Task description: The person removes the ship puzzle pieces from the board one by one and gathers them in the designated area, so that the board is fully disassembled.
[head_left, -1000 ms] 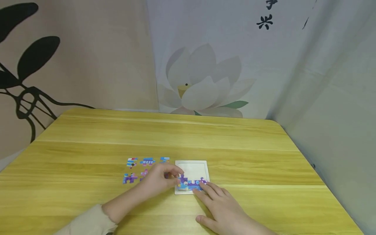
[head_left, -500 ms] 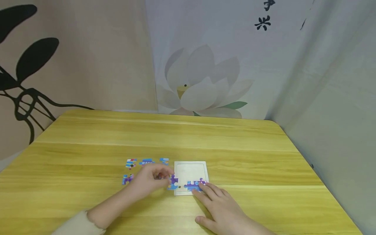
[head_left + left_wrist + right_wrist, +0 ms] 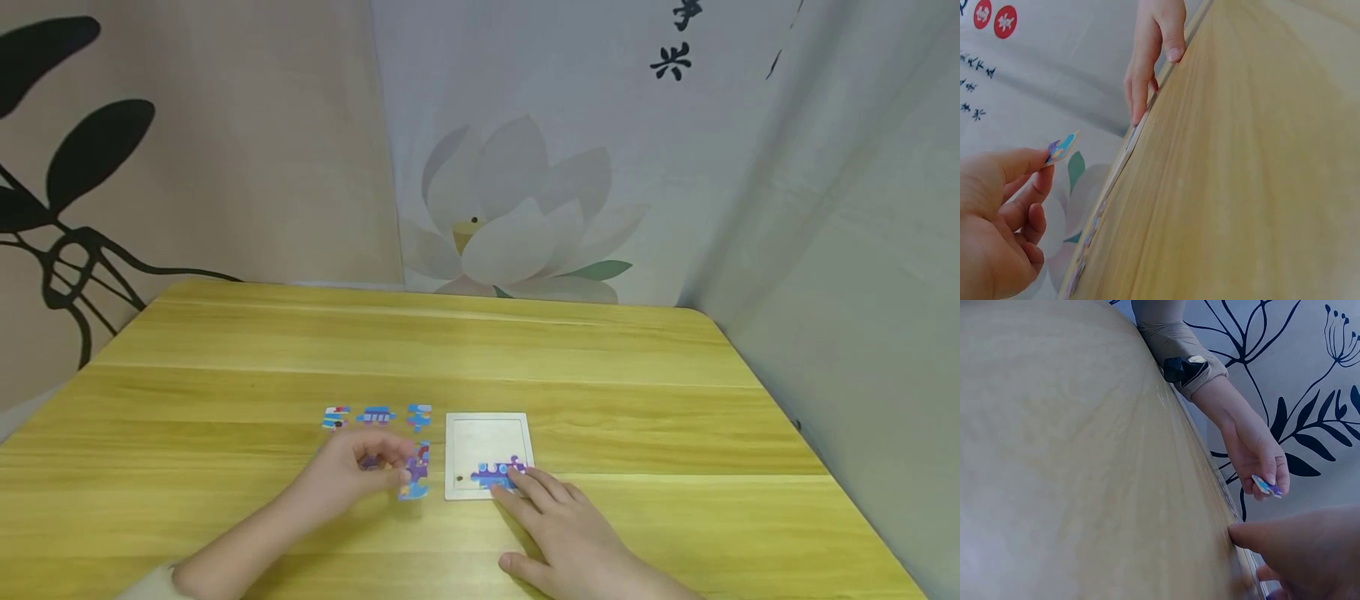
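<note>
Between thumb and fingertips, my left hand (image 3: 348,467) pinches a purple, blue and yellow jigsaw piece (image 3: 414,490) above the table, left of the puzzle tray. The left wrist view shows this jigsaw piece (image 3: 1063,147) raised off the tabletop and tilted. My right hand (image 3: 566,525) has its fingers extended, fingertips resting on purple-blue jigsaw pieces (image 3: 491,475) at the lower right of the white square tray (image 3: 449,446). Those fingers hide part of the pieces and the tray's lower right corner.
Loose jigsaw pieces lie left of the tray, among them a blue striped piece (image 3: 376,415), a multicoloured piece (image 3: 336,417) and a blue piece (image 3: 419,416). My left hand partly covers others. A printed curtain (image 3: 525,208) hangs behind the wooden table (image 3: 637,392).
My left hand has moved left, carrying the jigsaw piece from the tray's lower left corner out past its left edge. My right hand has stayed in place.
</note>
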The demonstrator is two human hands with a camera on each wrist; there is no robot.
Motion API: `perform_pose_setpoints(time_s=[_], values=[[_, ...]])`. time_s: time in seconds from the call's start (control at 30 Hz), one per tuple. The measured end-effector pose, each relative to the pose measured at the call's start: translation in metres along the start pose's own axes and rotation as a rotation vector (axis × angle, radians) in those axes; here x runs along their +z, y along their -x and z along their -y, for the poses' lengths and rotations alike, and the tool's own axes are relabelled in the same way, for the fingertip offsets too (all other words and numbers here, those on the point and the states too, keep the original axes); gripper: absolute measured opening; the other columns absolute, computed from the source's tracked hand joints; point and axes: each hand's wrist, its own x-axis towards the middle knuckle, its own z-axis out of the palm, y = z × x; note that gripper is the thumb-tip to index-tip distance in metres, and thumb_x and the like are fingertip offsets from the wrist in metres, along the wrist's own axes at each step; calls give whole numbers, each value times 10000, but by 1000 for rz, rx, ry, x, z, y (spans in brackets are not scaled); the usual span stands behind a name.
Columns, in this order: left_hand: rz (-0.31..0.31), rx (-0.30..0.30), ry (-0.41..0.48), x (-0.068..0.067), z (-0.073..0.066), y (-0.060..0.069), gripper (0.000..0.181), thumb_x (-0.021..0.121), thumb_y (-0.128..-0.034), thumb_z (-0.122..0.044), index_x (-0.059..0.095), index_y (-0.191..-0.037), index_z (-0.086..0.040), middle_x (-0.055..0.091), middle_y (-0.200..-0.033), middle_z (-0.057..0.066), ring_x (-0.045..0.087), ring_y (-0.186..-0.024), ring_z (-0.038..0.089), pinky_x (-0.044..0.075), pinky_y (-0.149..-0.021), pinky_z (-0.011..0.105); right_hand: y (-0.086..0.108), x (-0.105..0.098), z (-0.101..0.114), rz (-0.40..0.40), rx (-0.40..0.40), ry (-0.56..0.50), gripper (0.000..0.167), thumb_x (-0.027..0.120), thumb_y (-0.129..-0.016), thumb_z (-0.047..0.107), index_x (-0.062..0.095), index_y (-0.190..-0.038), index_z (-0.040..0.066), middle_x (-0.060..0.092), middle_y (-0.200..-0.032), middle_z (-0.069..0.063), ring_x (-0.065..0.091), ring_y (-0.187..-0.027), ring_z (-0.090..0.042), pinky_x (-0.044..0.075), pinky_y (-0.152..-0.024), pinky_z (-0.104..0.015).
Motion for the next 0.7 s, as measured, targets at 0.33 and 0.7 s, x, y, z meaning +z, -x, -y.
perform_pose_setpoints(time_s=[0.33,0.7], values=[[-18,-11,-36,-11,7,14,227,758,-815,-174,717,-1017,-76,646,-907,12,561,-824,161,473,-725,291,0,1,0,-5,0,-7,664,414,-957,581,407,-1459,147,395,-1470,-110,352,-1333,-322,363,-986,-543],[5,-56,-41,-28,13,31,251,736,-833,-175,697,-1046,-48,647,-919,47,572,-841,168,484,-733,293,0,1,0,2,8,-8,663,426,-956,574,402,-1463,148,382,-1480,-107,340,-1343,-315,354,-998,-535]])
